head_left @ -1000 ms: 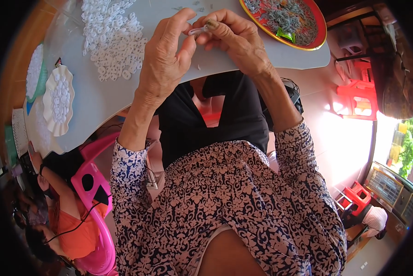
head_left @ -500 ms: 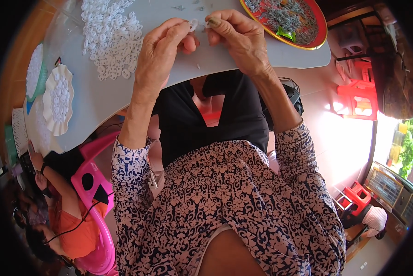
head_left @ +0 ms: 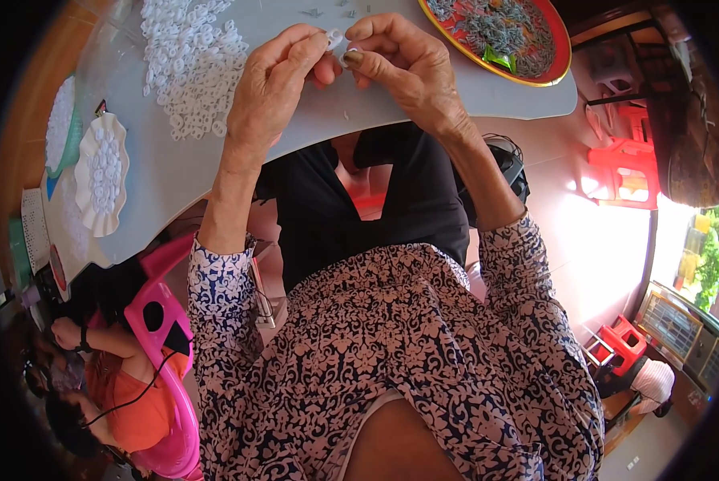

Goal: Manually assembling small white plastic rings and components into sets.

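Over the table, my left hand (head_left: 275, 84) pinches a small white plastic cable clip (head_left: 334, 37) between thumb and fingertips. Close beside it is my right hand (head_left: 411, 72), thumb pressed against the fingers. A tiny pale bit shows at its fingertips, too small to name. Left of my hands spreads a heap of white cable clips (head_left: 199, 72). To the right, a red round tray with a yellow rim (head_left: 566, 50) holds a pile of thin grey nails (head_left: 495, 32) and a small green packet (head_left: 499, 58).
The grey table's (head_left: 311, 132) near edge curves below my hands. A few loose nails (head_left: 311, 13) lie at its far side. A white scalloped dish (head_left: 87, 180) of clips and a green basket (head_left: 75, 132) stand left. A person in orange (head_left: 139, 409) sits by a pink chair (head_left: 185, 425).
My right hand has shifted slightly left, its thumb tip now lower and nearer my left hand. The left hand still pinches the clip. The seated person's arm has drawn back from the table.
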Demonstrator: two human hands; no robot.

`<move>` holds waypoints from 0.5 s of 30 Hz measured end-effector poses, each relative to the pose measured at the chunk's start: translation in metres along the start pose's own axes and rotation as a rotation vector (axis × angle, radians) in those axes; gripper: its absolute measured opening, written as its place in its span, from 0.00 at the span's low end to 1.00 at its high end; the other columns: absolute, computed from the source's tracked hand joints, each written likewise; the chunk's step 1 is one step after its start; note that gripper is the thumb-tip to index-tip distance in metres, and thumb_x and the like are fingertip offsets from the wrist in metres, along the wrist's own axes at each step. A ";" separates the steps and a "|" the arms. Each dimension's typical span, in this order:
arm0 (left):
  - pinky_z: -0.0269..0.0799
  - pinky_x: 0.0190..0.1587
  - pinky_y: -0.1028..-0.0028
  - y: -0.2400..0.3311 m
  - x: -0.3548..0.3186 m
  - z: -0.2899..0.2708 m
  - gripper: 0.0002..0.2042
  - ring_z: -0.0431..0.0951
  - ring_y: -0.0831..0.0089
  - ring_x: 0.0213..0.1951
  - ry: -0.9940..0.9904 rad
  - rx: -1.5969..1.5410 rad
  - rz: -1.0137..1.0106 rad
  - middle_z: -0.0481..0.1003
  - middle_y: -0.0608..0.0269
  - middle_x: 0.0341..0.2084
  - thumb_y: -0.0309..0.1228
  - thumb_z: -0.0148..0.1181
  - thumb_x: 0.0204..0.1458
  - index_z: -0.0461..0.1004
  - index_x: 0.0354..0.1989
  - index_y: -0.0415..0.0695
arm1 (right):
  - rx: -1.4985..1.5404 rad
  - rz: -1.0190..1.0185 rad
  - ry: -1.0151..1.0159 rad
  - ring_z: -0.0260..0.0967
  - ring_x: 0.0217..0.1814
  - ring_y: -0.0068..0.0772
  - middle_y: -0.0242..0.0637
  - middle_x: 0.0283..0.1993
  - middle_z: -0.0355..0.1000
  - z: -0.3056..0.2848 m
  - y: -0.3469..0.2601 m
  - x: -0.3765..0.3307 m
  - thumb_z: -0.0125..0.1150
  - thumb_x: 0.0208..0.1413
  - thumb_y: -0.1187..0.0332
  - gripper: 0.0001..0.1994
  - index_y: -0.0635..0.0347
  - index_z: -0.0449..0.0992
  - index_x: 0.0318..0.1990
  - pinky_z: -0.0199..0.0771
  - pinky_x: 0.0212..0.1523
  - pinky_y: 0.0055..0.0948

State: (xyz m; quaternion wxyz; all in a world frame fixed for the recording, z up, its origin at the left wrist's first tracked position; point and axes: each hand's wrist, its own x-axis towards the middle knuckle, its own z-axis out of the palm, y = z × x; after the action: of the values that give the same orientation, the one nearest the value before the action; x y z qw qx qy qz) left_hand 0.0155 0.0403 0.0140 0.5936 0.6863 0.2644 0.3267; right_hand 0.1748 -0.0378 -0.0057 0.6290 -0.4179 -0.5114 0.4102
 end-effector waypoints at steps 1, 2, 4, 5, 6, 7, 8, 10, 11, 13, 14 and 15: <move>0.64 0.32 0.80 0.001 0.000 0.000 0.14 0.68 0.81 0.26 -0.010 0.030 0.013 0.70 0.68 0.19 0.36 0.48 0.59 0.73 0.32 0.38 | 0.012 -0.007 -0.003 0.67 0.29 0.15 0.31 0.31 0.73 0.000 0.000 0.000 0.59 0.55 0.73 0.08 0.64 0.70 0.41 0.71 0.32 0.16; 0.64 0.32 0.80 0.001 0.001 0.000 0.14 0.68 0.81 0.26 -0.013 0.030 0.013 0.70 0.68 0.19 0.36 0.48 0.59 0.73 0.32 0.38 | 0.011 -0.007 -0.001 0.67 0.29 0.15 0.31 0.31 0.73 0.000 0.000 0.000 0.59 0.55 0.73 0.08 0.64 0.70 0.41 0.71 0.32 0.16; 0.64 0.32 0.80 0.001 0.002 -0.001 0.14 0.68 0.81 0.26 -0.021 0.095 0.017 0.70 0.68 0.19 0.37 0.48 0.59 0.73 0.32 0.38 | 0.019 -0.009 0.010 0.67 0.28 0.15 0.31 0.31 0.73 -0.001 0.001 -0.001 0.59 0.55 0.73 0.09 0.63 0.70 0.42 0.71 0.32 0.16; 0.64 0.32 0.80 0.001 0.002 -0.001 0.14 0.68 0.81 0.26 -0.021 0.095 0.017 0.70 0.68 0.19 0.37 0.48 0.59 0.73 0.32 0.38 | 0.019 -0.009 0.010 0.67 0.28 0.15 0.31 0.31 0.73 -0.001 0.001 -0.001 0.59 0.55 0.73 0.09 0.63 0.70 0.42 0.71 0.32 0.16; 0.64 0.32 0.80 0.000 0.003 -0.001 0.14 0.68 0.81 0.26 -0.022 0.091 0.023 0.70 0.68 0.19 0.37 0.48 0.59 0.73 0.32 0.38 | 0.006 -0.006 0.015 0.67 0.28 0.15 0.31 0.30 0.73 -0.001 0.001 -0.001 0.59 0.55 0.73 0.10 0.63 0.70 0.43 0.71 0.32 0.16; 0.64 0.32 0.80 0.000 0.003 0.000 0.14 0.68 0.81 0.25 -0.022 0.087 0.030 0.70 0.68 0.19 0.37 0.48 0.59 0.73 0.32 0.38 | -0.007 -0.003 0.021 0.67 0.28 0.15 0.32 0.30 0.73 -0.001 0.001 -0.001 0.59 0.55 0.73 0.10 0.63 0.70 0.44 0.71 0.32 0.16; 0.64 0.32 0.80 0.000 0.003 -0.001 0.14 0.68 0.81 0.25 -0.021 0.088 0.030 0.70 0.68 0.19 0.37 0.48 0.59 0.73 0.32 0.38 | -0.007 -0.003 0.020 0.67 0.28 0.15 0.32 0.30 0.73 0.000 0.001 -0.001 0.59 0.55 0.73 0.10 0.63 0.70 0.44 0.71 0.32 0.16; 0.64 0.32 0.80 0.001 0.002 -0.001 0.14 0.68 0.81 0.25 -0.027 0.089 0.013 0.70 0.68 0.19 0.37 0.48 0.59 0.73 0.32 0.38 | -0.025 -0.008 0.026 0.67 0.28 0.15 0.31 0.30 0.74 0.001 0.001 -0.001 0.59 0.55 0.73 0.11 0.63 0.70 0.45 0.71 0.32 0.16; 0.64 0.32 0.80 0.000 0.003 -0.002 0.14 0.68 0.81 0.25 -0.028 0.089 0.013 0.70 0.68 0.19 0.37 0.48 0.59 0.73 0.32 0.38 | -0.026 -0.008 0.027 0.67 0.28 0.15 0.31 0.30 0.74 0.000 0.001 -0.001 0.59 0.55 0.73 0.11 0.63 0.70 0.45 0.71 0.32 0.16; 0.64 0.31 0.80 -0.001 0.004 -0.003 0.14 0.68 0.81 0.25 -0.061 0.078 0.017 0.70 0.68 0.19 0.37 0.48 0.59 0.72 0.32 0.38 | -0.018 -0.006 0.032 0.68 0.28 0.15 0.31 0.30 0.74 0.000 0.001 -0.001 0.59 0.55 0.73 0.11 0.62 0.70 0.45 0.71 0.32 0.16; 0.64 0.31 0.80 0.000 0.004 -0.003 0.14 0.68 0.81 0.25 -0.061 0.078 0.016 0.70 0.68 0.19 0.37 0.48 0.59 0.72 0.32 0.38 | -0.018 -0.006 0.032 0.68 0.28 0.15 0.31 0.30 0.74 0.000 0.001 -0.001 0.59 0.55 0.73 0.11 0.62 0.70 0.45 0.71 0.32 0.16; 0.64 0.31 0.79 0.002 0.003 -0.003 0.13 0.68 0.81 0.25 -0.065 0.119 0.014 0.71 0.68 0.19 0.37 0.48 0.59 0.72 0.32 0.38 | -0.020 -0.010 0.027 0.68 0.28 0.15 0.31 0.30 0.74 0.001 0.001 -0.001 0.59 0.55 0.73 0.11 0.62 0.70 0.45 0.71 0.32 0.16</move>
State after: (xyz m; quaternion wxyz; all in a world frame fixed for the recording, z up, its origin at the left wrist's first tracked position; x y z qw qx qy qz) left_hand 0.0152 0.0445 0.0171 0.5578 0.7325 0.2591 0.2919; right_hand 0.1740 -0.0388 -0.0066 0.6338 -0.4270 -0.5090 0.3961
